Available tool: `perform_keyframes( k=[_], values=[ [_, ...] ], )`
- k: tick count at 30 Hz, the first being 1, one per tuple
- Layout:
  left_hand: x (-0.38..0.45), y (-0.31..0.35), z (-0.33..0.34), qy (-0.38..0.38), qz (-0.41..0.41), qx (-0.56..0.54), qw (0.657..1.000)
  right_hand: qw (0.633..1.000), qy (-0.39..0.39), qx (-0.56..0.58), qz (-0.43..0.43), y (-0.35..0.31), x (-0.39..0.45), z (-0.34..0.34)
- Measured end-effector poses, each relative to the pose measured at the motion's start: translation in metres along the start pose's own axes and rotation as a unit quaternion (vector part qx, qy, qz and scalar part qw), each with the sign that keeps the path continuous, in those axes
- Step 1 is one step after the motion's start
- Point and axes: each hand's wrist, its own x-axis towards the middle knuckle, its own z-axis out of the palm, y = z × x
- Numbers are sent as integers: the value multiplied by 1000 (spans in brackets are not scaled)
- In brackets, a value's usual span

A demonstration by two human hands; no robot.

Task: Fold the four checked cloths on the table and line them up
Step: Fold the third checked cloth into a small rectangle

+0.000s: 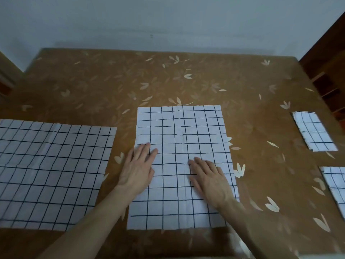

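A white cloth with a dark check lies flat in the middle of the table, near the front edge. My left hand rests palm down on its left side, fingers spread. My right hand lies flat on its right half. Neither hand grips anything. A second checked cloth is spread open at the left. At the right, a small folded checked cloth lies further back, and another folded cloth is cut off by the frame's right edge.
The table has a brown cover printed with pale leaves; its far half is bare. A pale wall stands behind it. Dark wooden furniture stands at the right.
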Motion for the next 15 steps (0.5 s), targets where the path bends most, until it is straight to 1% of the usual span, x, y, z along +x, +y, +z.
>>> perform_keyframes(
  k=[2, 4, 7, 9, 15],
  values=[
    [-1, -8, -1, 16, 9, 5, 1000, 999, 34, 18, -15, 3, 6, -2],
    [0, -13, 1, 44, 14, -12, 999, 998, 58, 38, 2, 12, 16, -3],
    [3, -16, 8, 78, 22, -48, 996, 996, 59, 54, 29, 32, 31, 1],
    [3, -15, 11, 85, 21, -61, 994, 997, 54, 44, 15, 41, 37, 6],
    [1, -18, 12, 113, 16, -88, 989, 992, 116, 56, -17, 43, 37, 8]
  ],
)
